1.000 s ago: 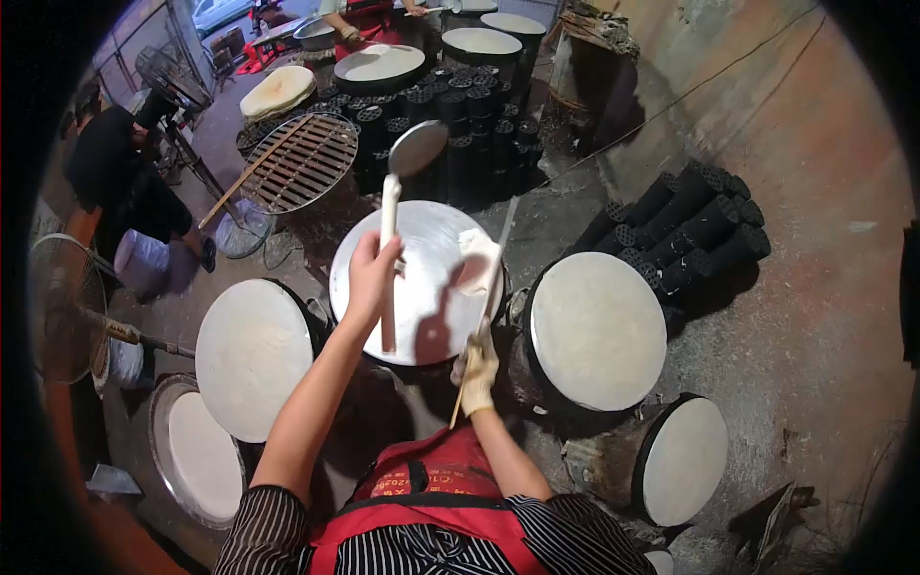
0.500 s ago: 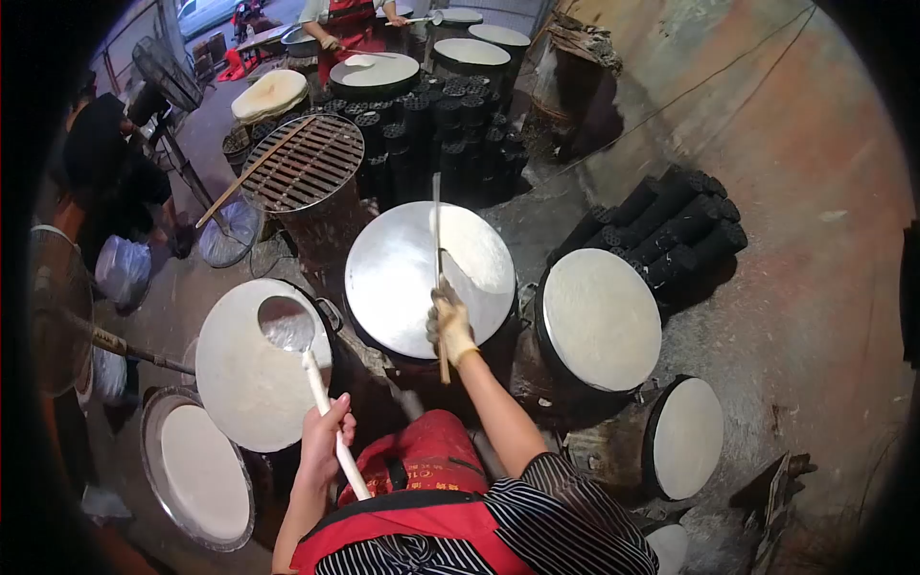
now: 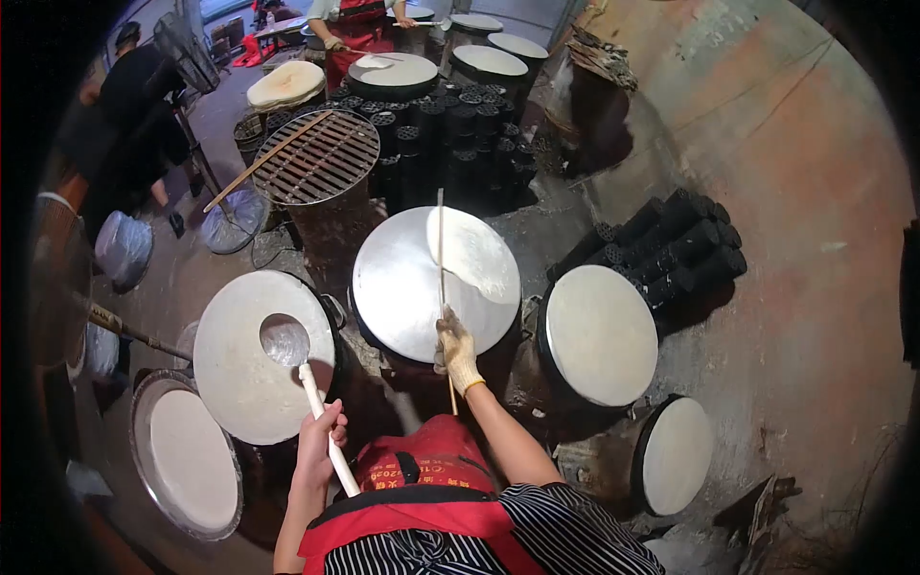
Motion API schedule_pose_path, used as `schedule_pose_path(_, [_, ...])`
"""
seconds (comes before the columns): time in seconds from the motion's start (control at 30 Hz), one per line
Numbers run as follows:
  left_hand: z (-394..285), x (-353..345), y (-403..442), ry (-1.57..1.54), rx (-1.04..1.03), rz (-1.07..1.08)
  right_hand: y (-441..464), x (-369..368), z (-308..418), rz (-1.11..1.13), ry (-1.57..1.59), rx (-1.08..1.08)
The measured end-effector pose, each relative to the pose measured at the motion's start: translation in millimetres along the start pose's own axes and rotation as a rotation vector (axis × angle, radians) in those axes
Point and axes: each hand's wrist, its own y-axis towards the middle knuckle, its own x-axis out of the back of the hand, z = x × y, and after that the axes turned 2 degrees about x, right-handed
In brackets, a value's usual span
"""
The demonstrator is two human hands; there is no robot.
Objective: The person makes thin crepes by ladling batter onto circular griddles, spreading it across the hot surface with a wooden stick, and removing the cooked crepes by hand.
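Note:
My bare left hand [image 3: 321, 441] is wrapped round the pale handle of a ladle [image 3: 286, 340]. Its round metal bowl is above a round griddle [image 3: 230, 383] coated with pale batter. My right hand [image 3: 456, 353], in a pale work glove, grips a long thin stick [image 3: 441, 244]. The stick stretches across the shiny middle griddle [image 3: 398, 287], along the left edge of a white batter patch [image 3: 470, 254]. That patch lies on the griddle's upper right part; the left part is bare metal.
More coated griddles, one at right [image 3: 602, 335] and one lower right [image 3: 678, 455], surround me. A basin of batter [image 3: 142, 436] sits lower left. Stacked coal briquettes [image 3: 685, 240], a grate [image 3: 321, 163] and a dark-clothed person [image 3: 144, 91] are farther off; another person in a red apron [image 3: 362, 29] works behind.
The batter patch on the middle griddle looks somewhat wider, and the stick has tilted slightly. The ladle stays over the left griddle. The dark-clothed person has straightened up; the camera view has shifted.

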Motion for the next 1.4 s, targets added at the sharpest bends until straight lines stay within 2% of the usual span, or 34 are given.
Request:
schedule_pose_path(0.1, [11.1,-12.0,0.7,-0.077,0.03,0.012,-9.5,32.7,23.7,0.186,0.086,-0.129])
schedule_pose_path(0.13, [15.2,-16.5,-0.8,-0.099,0.041,-0.007,-10.9,47.3,22.1,0.12,0.064,-0.126])
schedule_pose_path(0.2, [24.8,-25.7,-2.8,-0.147,0.062,-0.048,-10.9,80.4,28.7,-0.011,0.321,-0.299])
schedule_pose_path(0.27, [37.8,-33.6,-3.6,-0.151,0.014,-0.066,-8.8,98.7,17.2,-0.167,0.212,-0.119])
schedule_pose_path(0.3, [43.5,-40.2,-6.2,-0.149,-0.007,-0.091,1.5,107.6,18.2,-0.103,0.246,-0.236])
schedule_pose_path(0.4, [59.0,-57.0,-8.9,-0.166,-0.036,-0.142,25.0,91.1,-5.2,0.055,-0.137,0.057])
schedule_pose_path(0.43, [63.9,-65.8,-10.4,-0.178,-0.043,-0.158,7.2,75.9,27.6,0.141,-0.209,-0.064])
schedule_pose_path(0.53, [81.9,-79.0,-8.7,-0.196,-0.035,-0.187,3.3,71.8,54.6,0.325,-0.31,-0.133])
schedule_pose_path(0.6, [96.1,-85.6,-7.6,-0.19,-0.054,-0.221,9.8,100.8,57.8,0.494,-0.232,-0.179])
schedule_pose_path(0.67, [102.3,-101.5,-13.4,-0.219,-0.07,-0.273,11.7,134.7,83.8,0.537,-0.206,-0.238])
schedule_pose_path(0.8, [125.9,-118.0,-20.2,-0.307,-0.114,-0.352,59.2,163.3,94.0,0.189,-0.471,0.058])
schedule_pose_path(0.83, [135.5,-117.6,-20.3,-0.318,-0.114,-0.357,61.8,168.6,106.6,0.32,-0.43,0.042])
schedule_pose_path(0.93, [162.0,-117.1,-19.1,-0.356,-0.117,-0.353,92.1,173.1,73.3,0.627,-0.574,0.095])
schedule_pose_path(0.97, [167.8,-118.2,-21.6,-0.37,-0.117,-0.346,86.9,175.7,74.4,0.668,-0.503,-0.023])
schedule_pose_path(1.03, [166.2,-130.8,-31.3,-0.407,-0.103,-0.385,95.7,191.1,57.7,0.777,-0.568,0.48])
schedule_pose_path(1.1, [170.7,-131.0,-35.1,-0.415,-0.108,-0.407,91.1,219.5,93.0,0.787,-0.559,-0.064])
schedule_pose_path(1.13, [173.0,-129.9,-35.0,-0.416,-0.108,-0.417,119.5,231.4,76.5,0.699,-0.639,-0.07])
schedule_pose_path(1.17, [174.6,-129.0,-33.3,-0.417,-0.119,-0.427,148.9,238.5,59.4,0.656,-0.476,-0.014])
schedule_pose_path(1.23, [169.5,-134.9,-34.9,-0.417,-0.129,-0.439,149.5,218.7,88.0,0.539,-0.442,0.001])
schedule_pose_path(1.27, [166.8,-139.0,-34.1,-0.419,-0.132,-0.445,127.3,197.4,130.8,0.472,-0.573,-0.038])
schedule_pose_path(1.37, [158.1,-152.9,-38.7,-0.378,-0.137,-0.452,137.8,186.2,106.6,0.742,-0.501,0.008])
schedule_pose_path(1.4, [154.5,-155.9,-39.1,-0.357,-0.139,-0.459,137.7,194.1,107.7,0.816,-0.613,0.039])
